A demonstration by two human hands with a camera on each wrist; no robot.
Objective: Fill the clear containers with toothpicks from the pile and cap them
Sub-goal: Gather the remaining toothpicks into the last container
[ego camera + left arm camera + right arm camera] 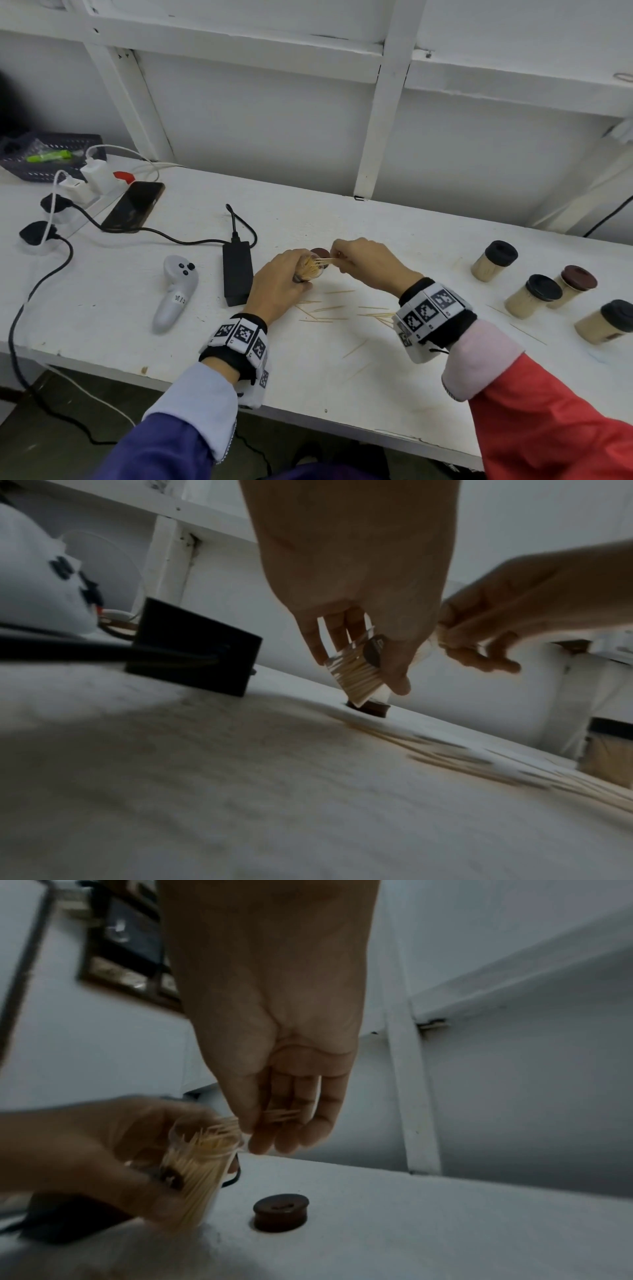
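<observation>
Left hand (279, 281) fingers wrapped round tilted clear container (195, 1172), nearly full; right hand (366, 260) fingers pinch small toothpick bundle (281, 1115) at its mouth — sticks light, stiff, splay-prone, so grip mid-length; brown cap (281, 1211) on table below fingers.

— Look at the sleeves: they don't match. The left sleeve (164, 438) is dark blue with a pale blue cuff (202, 401).

— And the right sleeve (555, 421) is red, ending in a soft pink cuff (479, 359).

— Both wrists carry the same gear: a black strap with a ring of white blocks, each printed with a black-and-white square marker. That's the left wristband (239, 339).

— The right wristband (431, 311) matches it. Both hands are bare, no gloves.
</observation>
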